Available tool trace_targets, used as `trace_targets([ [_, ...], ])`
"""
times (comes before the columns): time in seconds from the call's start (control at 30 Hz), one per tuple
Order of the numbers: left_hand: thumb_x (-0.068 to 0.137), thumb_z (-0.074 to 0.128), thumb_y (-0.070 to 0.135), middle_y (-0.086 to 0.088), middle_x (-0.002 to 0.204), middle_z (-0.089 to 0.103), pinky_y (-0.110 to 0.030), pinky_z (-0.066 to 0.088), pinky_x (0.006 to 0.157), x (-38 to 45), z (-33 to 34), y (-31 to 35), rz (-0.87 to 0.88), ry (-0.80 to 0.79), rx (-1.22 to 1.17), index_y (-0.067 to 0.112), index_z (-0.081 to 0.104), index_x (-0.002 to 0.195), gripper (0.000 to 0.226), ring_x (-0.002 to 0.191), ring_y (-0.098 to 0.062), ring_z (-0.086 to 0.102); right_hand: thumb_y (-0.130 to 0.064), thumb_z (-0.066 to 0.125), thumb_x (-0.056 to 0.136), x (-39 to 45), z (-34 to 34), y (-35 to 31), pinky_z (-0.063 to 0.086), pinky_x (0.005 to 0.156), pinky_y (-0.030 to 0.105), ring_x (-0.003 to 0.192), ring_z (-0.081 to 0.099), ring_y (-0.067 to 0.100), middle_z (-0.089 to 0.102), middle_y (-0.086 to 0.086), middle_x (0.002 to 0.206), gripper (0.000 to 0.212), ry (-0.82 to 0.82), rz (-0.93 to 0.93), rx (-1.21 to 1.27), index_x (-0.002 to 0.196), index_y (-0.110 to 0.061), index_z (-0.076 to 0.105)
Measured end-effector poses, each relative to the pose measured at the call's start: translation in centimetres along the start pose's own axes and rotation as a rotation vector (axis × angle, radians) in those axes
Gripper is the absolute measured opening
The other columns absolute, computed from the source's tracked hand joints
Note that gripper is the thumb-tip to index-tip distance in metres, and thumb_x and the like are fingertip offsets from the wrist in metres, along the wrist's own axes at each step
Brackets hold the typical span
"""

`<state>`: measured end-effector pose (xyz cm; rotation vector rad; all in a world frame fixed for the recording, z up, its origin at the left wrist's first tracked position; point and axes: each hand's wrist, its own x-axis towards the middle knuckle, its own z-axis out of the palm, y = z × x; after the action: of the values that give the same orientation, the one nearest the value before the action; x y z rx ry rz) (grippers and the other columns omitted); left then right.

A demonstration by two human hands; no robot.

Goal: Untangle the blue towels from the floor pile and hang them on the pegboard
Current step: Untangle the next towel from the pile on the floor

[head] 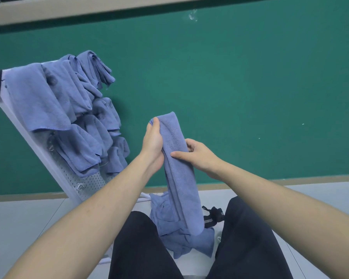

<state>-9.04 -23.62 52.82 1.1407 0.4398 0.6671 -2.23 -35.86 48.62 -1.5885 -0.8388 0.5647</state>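
Observation:
A blue towel (177, 174) hangs as a long folded strip in front of me. My left hand (153, 143) grips its upper end from the left. Lower on the strip, my right hand (197, 156) pinches it from the right, thumb across the front. The towel's bottom end reaches down to the floor pile of blue towels (169, 234) between my knees. To the left leans a white pegboard (89, 182) with several blue towels (73, 109) draped over its hooks.
A green wall (250, 87) stands behind, with a tan baseboard at the grey floor (24, 222). Near the pile on the right lies a small black strap object (213, 215). My dark-trousered legs (248, 244) frame the pile. One bare metal hook (80, 186) shows low on the pegboard.

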Motion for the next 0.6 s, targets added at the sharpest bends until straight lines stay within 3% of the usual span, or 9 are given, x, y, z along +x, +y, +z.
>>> trace_targets([
  [0.1,0.095,0.052,0.061,-0.002,0.106,0.072,-0.030,0.057,0.071,-0.2,-0.9,-0.6,-0.122,-0.042,0.049,0.020,0.056,0.119,0.047,0.086,-0.014,0.073,-0.030,0.077,0.088,0.0,0.5,0.1,0.059,0.088,0.040,0.097,0.073,0.019,0.075,0.003,0.105,0.038,0.055,-0.005,-0.015,0.115,-0.016,0.055],
  [0.2,0.074,0.071,0.069,-0.013,0.121,0.071,-0.039,0.058,0.083,-0.7,-2.4,-2.3,-0.245,-0.169,0.131,0.013,0.053,0.135,0.085,0.106,-0.027,0.071,-0.024,0.076,0.088,0.2,1.0,0.0,0.061,0.081,0.039,0.090,0.075,0.021,0.077,0.006,0.100,0.047,0.081,0.008,0.121,0.120,-0.016,0.042],
  [0.33,0.084,0.077,0.037,-0.008,0.118,0.073,-0.037,0.054,0.093,-1.4,-4.8,-5.0,-0.228,-0.254,0.238,0.008,0.054,0.133,0.061,0.111,-0.022,0.069,-0.023,0.075,0.087,1.3,1.5,0.5,0.059,0.072,0.034,0.087,0.074,0.020,0.074,0.008,0.101,0.054,0.223,0.063,0.183,0.120,-0.017,0.033],
  [0.5,0.097,0.064,0.015,-0.004,0.108,0.076,-0.030,0.054,0.080,-1.3,-7.5,-5.9,-0.109,-0.183,0.357,0.013,0.053,0.128,0.033,0.095,-0.016,0.072,-0.029,0.069,0.092,3.3,2.3,2.2,0.061,0.081,0.040,0.092,0.073,0.018,0.073,0.010,0.106,0.058,0.316,0.117,0.236,0.131,-0.024,0.026],
  [0.6,0.100,0.058,0.012,-0.004,0.098,0.077,-0.031,0.056,0.074,-0.9,-8.8,-5.7,0.040,-0.112,0.420,0.027,0.053,0.123,0.028,0.084,-0.015,0.071,-0.027,0.060,0.097,4.3,3.5,2.9,0.063,0.070,0.042,0.097,0.073,0.025,0.067,0.007,0.121,0.050,0.246,0.142,0.282,0.135,-0.038,0.029],
])
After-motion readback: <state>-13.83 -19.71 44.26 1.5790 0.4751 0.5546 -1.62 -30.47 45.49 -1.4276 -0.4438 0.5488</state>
